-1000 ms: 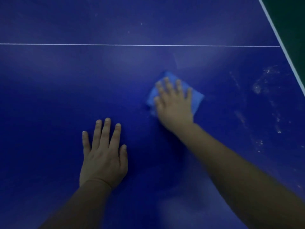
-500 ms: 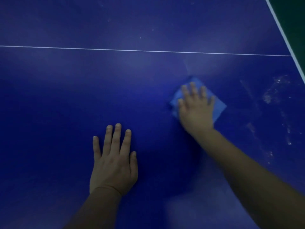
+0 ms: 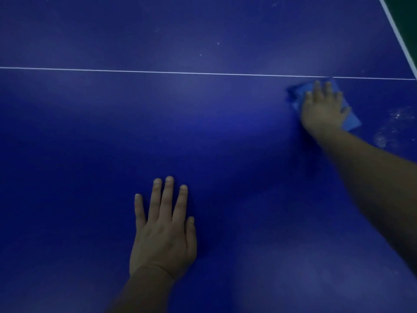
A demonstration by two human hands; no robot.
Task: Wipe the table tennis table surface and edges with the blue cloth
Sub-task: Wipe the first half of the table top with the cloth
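blue all over in the head view: the desk (image 3: 203, 136), a dark blue table tennis top, fills nearly the whole picture under dim light. a thin white line (image 3: 158, 72) runs across it from left to right in the upper part, and a white edge stripe (image 3: 398, 35) slants down the top right corner, with dark green floor (image 3: 408, 16) beyond it.

the right hand (image 3: 321, 111) reaches far out to the right, palm down, fingers straight and slightly spread, pressing flat on the blue cloth (image 3: 350, 122). its grip is released, not curled round the cloth; the hand only bears down on it. the cloth lies on the desk just below the white line, its far corner almost touching that line, and it sticks out from under the hand on the left and at the lower right. it looks blurred.

just right of the cloth, pale dusty smears (image 3: 388, 129) mark the surface near the edge.

the left hand (image 3: 163, 236) lies flat on the desk lower down and well apart from the cloth, fingers straight and close together, grip released, holding nothing.
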